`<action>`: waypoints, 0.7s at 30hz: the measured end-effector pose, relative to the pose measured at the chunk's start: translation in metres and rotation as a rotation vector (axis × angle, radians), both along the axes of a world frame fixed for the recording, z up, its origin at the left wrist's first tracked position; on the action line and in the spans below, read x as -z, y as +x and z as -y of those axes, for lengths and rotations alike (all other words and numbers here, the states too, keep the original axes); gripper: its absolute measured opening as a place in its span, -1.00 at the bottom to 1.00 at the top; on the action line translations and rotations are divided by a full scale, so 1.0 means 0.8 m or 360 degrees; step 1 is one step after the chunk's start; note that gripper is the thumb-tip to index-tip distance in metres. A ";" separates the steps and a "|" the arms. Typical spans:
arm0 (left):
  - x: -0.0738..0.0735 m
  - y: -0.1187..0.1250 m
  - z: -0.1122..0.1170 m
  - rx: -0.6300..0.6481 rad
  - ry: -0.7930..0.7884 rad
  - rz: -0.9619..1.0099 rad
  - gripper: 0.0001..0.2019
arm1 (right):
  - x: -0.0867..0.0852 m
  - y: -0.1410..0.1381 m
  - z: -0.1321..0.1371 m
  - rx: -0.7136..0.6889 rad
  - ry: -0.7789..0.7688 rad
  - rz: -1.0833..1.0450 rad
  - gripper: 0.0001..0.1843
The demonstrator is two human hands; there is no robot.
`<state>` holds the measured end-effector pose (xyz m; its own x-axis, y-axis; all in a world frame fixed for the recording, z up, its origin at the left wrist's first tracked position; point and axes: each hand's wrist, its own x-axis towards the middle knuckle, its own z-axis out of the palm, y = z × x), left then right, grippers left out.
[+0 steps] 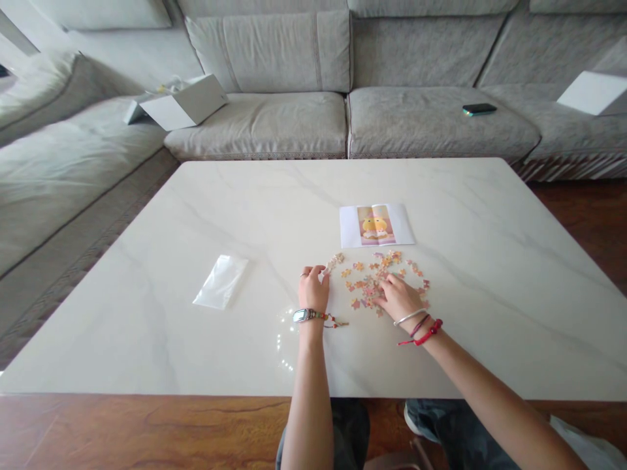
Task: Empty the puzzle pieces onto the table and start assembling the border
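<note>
Small puzzle pieces (368, 285) in pink, orange and yellow lie in a loose heap on the white marble-patterned table (147, 261). My right hand (400, 299) reaches into the heap from the right, thumb and fingers apart, fingertips among the pieces. Left of the heap, my left hand (314, 291) rests on the table with bent fingers and its thumb apart. Its fingertips are beside a short cluster of pale pieces (337, 260). Behind the heap lies a creased reference picture (375, 225) of yellow figures on a white sheet.
A clear plastic bag (221, 281) lies on the table to the left. Beyond the table is a grey sofa (274, 121), with a white open box (183, 104) and a phone (479, 109) on it. Ceiling light reflections show near my left wrist.
</note>
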<state>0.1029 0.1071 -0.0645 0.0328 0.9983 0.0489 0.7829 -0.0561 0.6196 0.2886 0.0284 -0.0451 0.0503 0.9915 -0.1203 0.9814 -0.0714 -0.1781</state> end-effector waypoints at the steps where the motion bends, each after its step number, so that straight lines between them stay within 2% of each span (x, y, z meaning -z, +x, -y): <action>1: 0.000 0.000 0.000 0.0006 -0.0002 -0.0005 -0.83 | 0.001 -0.003 0.001 0.0021 0.0003 0.0021 -0.82; 9: 0.004 0.000 0.000 0.0053 0.0007 -0.0011 -0.83 | -0.002 0.002 0.000 0.0029 -0.0048 0.0058 -0.87; 15: 0.000 -0.007 0.000 0.0070 -0.0020 -0.0005 -0.82 | -0.034 0.024 0.007 0.0040 -0.0121 0.0060 -0.83; 18: -0.004 -0.010 0.000 0.0062 -0.0048 -0.0002 -0.82 | -0.053 0.020 -0.016 -0.0054 0.0000 -0.0031 -0.80; 21: -0.005 -0.011 0.000 0.0051 -0.0051 -0.0005 -0.82 | -0.058 -0.011 -0.063 -0.0205 0.0138 -0.0141 -0.76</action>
